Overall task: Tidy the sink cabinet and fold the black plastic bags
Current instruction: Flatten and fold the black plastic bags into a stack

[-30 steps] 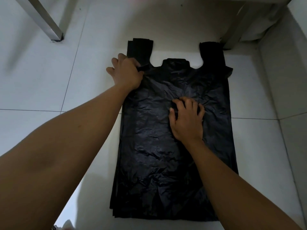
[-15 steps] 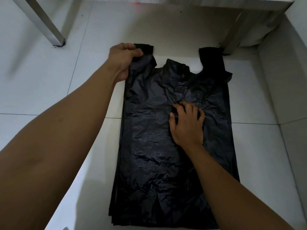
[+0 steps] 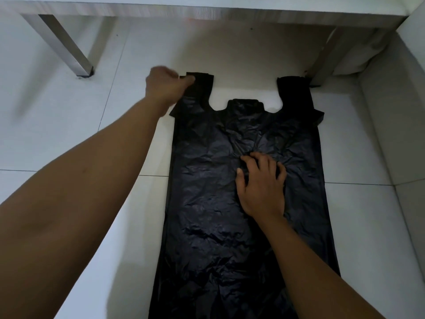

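Note:
A stack of black plastic bags [image 3: 207, 203] lies flat on the white tiled floor, its two handles pointing away from me. My left hand [image 3: 166, 87] is closed on the left handle [image 3: 202, 81] at the bag's far left corner. My right hand [image 3: 262, 183] rests palm down on the middle of the bags, fingers spread and pressing the plastic. The right handle [image 3: 292, 90] lies flat by a metal leg.
A metal frame with a front rail [image 3: 207, 10] spans the top of the view, with one leg [image 3: 66, 47] at the left and another leg [image 3: 324, 63] at the right. A white bag [image 3: 358, 56] sits behind the right leg. A white wall [image 3: 395, 111] runs along the right.
My left hand took hold of the left handle, lifted it, and has now drawn it out straight and away from me. My right hand stayed pressed on the bags.

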`<action>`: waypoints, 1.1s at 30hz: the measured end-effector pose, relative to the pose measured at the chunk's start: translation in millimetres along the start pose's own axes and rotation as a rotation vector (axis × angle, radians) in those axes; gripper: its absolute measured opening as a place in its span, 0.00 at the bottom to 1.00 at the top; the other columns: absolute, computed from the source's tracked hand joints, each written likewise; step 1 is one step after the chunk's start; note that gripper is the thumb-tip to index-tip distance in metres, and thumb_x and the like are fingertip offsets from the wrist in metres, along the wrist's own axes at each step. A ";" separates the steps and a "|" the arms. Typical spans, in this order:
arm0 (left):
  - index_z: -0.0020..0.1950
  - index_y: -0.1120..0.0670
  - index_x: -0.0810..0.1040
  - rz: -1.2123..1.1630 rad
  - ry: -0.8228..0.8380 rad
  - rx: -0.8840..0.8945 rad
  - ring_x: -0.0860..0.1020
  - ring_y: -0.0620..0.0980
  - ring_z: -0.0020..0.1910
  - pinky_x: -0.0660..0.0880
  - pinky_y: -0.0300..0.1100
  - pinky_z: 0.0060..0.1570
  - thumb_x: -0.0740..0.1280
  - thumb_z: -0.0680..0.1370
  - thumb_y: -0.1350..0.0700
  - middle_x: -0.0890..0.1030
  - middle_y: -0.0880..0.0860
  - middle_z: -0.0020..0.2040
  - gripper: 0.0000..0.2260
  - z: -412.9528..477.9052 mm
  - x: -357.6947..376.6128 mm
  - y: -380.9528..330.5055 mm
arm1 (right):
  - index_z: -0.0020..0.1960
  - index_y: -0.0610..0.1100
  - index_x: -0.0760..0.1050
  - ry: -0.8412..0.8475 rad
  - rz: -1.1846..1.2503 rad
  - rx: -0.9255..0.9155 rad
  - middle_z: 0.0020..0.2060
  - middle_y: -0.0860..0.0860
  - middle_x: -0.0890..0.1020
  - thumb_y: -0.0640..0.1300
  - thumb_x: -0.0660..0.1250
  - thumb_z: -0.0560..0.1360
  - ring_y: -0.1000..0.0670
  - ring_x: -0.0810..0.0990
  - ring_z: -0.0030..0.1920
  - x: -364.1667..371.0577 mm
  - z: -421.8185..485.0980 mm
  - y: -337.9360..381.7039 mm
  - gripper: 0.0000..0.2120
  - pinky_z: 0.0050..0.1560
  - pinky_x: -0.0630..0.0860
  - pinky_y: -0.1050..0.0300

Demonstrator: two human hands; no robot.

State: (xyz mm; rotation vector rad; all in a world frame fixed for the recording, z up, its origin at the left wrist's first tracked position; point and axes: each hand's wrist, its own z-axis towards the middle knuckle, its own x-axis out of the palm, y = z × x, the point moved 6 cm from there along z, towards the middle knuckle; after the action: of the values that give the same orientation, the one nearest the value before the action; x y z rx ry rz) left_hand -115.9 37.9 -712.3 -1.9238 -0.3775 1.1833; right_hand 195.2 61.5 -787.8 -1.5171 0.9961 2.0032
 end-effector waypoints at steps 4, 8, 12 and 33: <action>0.55 0.60 0.76 0.487 0.170 -0.024 0.78 0.54 0.50 0.75 0.46 0.48 0.75 0.69 0.34 0.79 0.56 0.53 0.32 -8.2 23.6 29.4 | 0.66 0.50 0.73 0.014 -0.004 0.005 0.65 0.51 0.72 0.54 0.57 0.81 0.48 0.68 0.68 0.5 0.1 -0.3 0.17 0.72 0.58 0.39; 0.57 0.53 0.81 0.614 0.047 0.097 0.79 0.56 0.56 0.72 0.53 0.60 0.76 0.71 0.42 0.82 0.53 0.55 0.20 -14.8 27.5 22.1 | 0.66 0.50 0.73 0.008 -0.010 0.004 0.65 0.51 0.73 0.54 0.57 0.81 0.48 0.68 0.68 -0.5 -0.1 -0.1 0.17 0.72 0.58 0.40; 0.43 0.57 0.80 0.014 0.069 0.059 0.81 0.52 0.44 0.80 0.46 0.48 0.74 0.71 0.53 0.82 0.54 0.43 0.09 -18.2 31.7 18.2 | 0.66 0.50 0.73 0.016 -0.015 0.005 0.65 0.51 0.73 0.54 0.57 0.81 0.48 0.68 0.67 0.0 0.5 -0.2 0.17 0.72 0.58 0.40; 0.80 0.56 0.62 -0.005 0.138 0.303 0.62 0.50 0.77 0.61 0.38 0.74 0.63 0.80 0.67 0.56 0.52 0.82 0.28 12.9 17.2 1.2 | 0.67 0.51 0.72 0.026 -0.021 0.009 0.65 0.51 0.72 0.55 0.55 0.82 0.48 0.68 0.68 2.5 0.5 -1.3 0.18 0.73 0.56 0.40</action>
State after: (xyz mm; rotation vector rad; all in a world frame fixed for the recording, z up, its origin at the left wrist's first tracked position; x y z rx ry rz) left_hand -118.1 54.1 -726.3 -1.7252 -0.1207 1.0324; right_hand 195.1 62.5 -790.5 -1.5466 0.9943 1.9668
